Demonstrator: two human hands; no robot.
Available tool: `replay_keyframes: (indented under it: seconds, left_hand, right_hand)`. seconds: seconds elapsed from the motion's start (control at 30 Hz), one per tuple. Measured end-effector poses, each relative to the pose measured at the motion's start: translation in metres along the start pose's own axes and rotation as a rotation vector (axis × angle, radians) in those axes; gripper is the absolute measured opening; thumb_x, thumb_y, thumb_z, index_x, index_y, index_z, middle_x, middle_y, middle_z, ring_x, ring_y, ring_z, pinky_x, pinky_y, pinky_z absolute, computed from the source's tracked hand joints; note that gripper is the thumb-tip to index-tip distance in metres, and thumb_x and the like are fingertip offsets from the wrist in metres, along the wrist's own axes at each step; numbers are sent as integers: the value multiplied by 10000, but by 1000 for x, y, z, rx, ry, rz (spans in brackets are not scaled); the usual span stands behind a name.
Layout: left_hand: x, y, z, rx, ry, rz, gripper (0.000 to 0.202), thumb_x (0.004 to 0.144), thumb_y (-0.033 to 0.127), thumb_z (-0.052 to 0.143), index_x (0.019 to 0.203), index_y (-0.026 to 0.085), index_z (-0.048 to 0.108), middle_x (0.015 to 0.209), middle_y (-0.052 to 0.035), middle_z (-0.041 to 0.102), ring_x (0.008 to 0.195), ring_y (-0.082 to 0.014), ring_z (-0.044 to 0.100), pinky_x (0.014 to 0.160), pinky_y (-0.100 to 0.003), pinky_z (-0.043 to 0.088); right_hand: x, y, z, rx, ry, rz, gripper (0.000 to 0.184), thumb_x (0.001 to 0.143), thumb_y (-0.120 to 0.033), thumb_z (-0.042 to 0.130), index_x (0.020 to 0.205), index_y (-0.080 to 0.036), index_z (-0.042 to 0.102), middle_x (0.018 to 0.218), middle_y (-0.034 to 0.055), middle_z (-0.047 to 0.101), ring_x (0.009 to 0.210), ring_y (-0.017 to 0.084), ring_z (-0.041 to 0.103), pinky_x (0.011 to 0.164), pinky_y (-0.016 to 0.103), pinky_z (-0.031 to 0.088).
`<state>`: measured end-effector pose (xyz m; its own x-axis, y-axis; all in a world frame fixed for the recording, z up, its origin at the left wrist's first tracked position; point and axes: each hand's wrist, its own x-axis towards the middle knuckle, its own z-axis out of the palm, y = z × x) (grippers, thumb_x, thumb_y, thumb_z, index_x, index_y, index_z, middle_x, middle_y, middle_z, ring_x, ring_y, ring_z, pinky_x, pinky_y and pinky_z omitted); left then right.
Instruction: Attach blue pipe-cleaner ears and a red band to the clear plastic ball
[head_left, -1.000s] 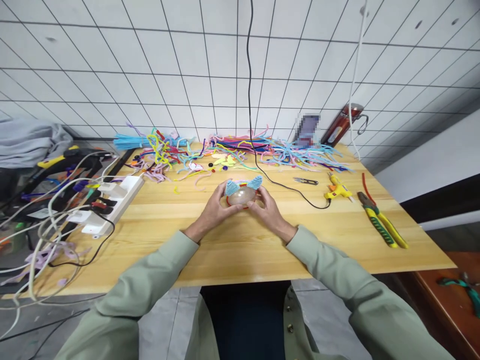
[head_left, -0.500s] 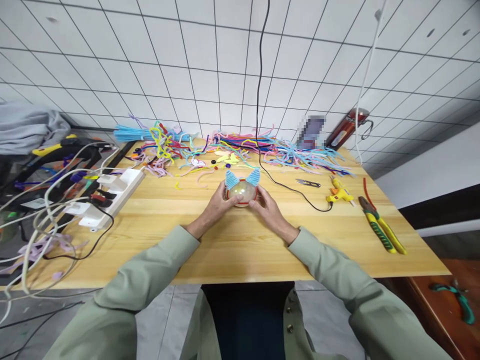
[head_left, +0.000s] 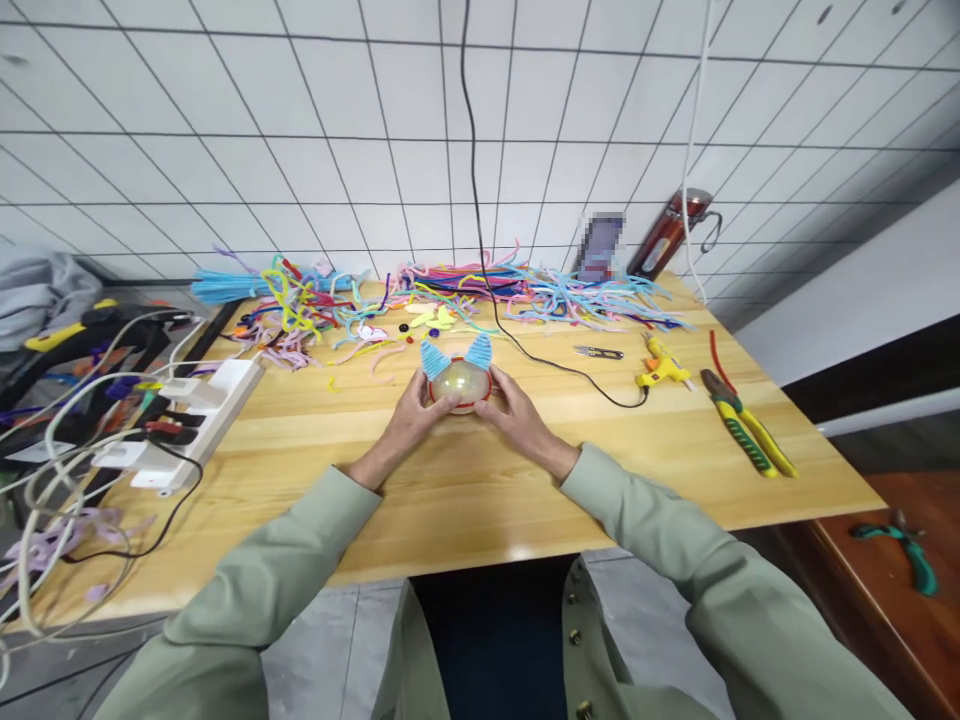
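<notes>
Between my hands is a clear, rounded dome [head_left: 459,381] rimmed in red, with two blue pipe-cleaner ears [head_left: 478,352] standing up from its top. My left hand [head_left: 414,413] closes around its left side, thumb along the lower front edge. On the other side my right hand [head_left: 517,413] grips it the same way, thumb near the bottom rim. Both sets of fingertips are partly hidden behind the dome. It is held low, at the middle of the wooden table [head_left: 450,500]; whether it touches the wood I cannot tell.
Piles of coloured pipe cleaners [head_left: 517,285] line the wall. To the right lie thread snips [head_left: 600,352], a yellow glue gun [head_left: 663,365] with its black cord, and pliers [head_left: 746,425]. A white power strip [head_left: 202,425] with tangled cables occupies the left edge.
The camera view has turned slightly, shifting most of the scene to the left. Both hands keep the same hold on the eared dome.
</notes>
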<state>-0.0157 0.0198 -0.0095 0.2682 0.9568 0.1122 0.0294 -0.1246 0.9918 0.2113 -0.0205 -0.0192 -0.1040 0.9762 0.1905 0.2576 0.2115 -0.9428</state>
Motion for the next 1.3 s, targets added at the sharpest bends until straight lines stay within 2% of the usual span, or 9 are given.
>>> replay_keyframes:
  seconds: [0.17, 0.33, 0.53, 0.7, 0.83, 1.0, 1.3]
  left_hand:
    - [1, -2, -1, -42, 22, 72, 820, 757, 754, 939, 1287, 208, 634, 1408, -139, 736, 1383, -357, 675, 1188, -462, 550]
    - [2, -5, -1, -15, 29, 51, 795, 748, 735, 961, 1245, 198, 651, 1329, -119, 755, 1308, -335, 699, 1141, -446, 576]
    - [0, -7, -2, -63, 5, 61, 766, 773, 684, 979, 1276, 216, 641, 1399, -125, 752, 1354, -337, 714, 1174, -467, 601]
    - [-1, -8, -1, -103, 5, 39, 792, 799, 687, 961, 1337, 229, 603, 1487, -142, 723, 1381, -345, 720, 1177, -491, 612]
    - [-1, -10, 0, -98, -28, 46, 778, 819, 697, 940, 1328, 226, 589, 1469, -147, 725, 1371, -345, 721, 1166, -492, 613]
    - [-1, -7, 0, -111, -25, 50, 800, 811, 701, 943, 1346, 222, 591, 1443, -143, 739, 1347, -345, 729, 1154, -492, 616]
    - [-5, 0, -4, -120, -15, 40, 757, 913, 728, 838, 1413, 208, 610, 1470, -142, 765, 1314, -336, 760, 1112, -478, 634]
  right_hand:
    - [1, 0, 1, -24, 14, -41, 1079, 913, -820, 760, 1734, -172, 494, 1762, 212, 538, 1651, 391, 513, 1399, 581, 393]
    - [0, 2, 1, -17, 9, -47, 1068, 902, -831, 778, 1729, -216, 500, 1759, 185, 547, 1644, 395, 518, 1393, 592, 405]
    - [-2, 0, -1, 12, 12, 5, 1123, 875, -884, 770, 1733, -216, 490, 1777, 187, 523, 1646, 396, 517, 1395, 601, 407]
    - [-6, -4, -3, 16, 3, 29, 1038, 912, -826, 783, 1738, -266, 494, 1779, 145, 534, 1648, 379, 521, 1401, 593, 407]
    - [-8, -3, -4, 12, 11, 38, 1012, 911, -807, 801, 1734, -299, 501, 1777, 118, 541, 1652, 372, 517, 1407, 591, 402]
    - [-8, 2, -4, 3, 10, 42, 1040, 906, -818, 796, 1736, -272, 491, 1782, 140, 530, 1651, 367, 520, 1404, 589, 409]
    - [-7, 3, -5, 21, 5, 35, 1017, 908, -809, 802, 1733, -304, 487, 1785, 132, 524, 1642, 343, 532, 1390, 577, 437]
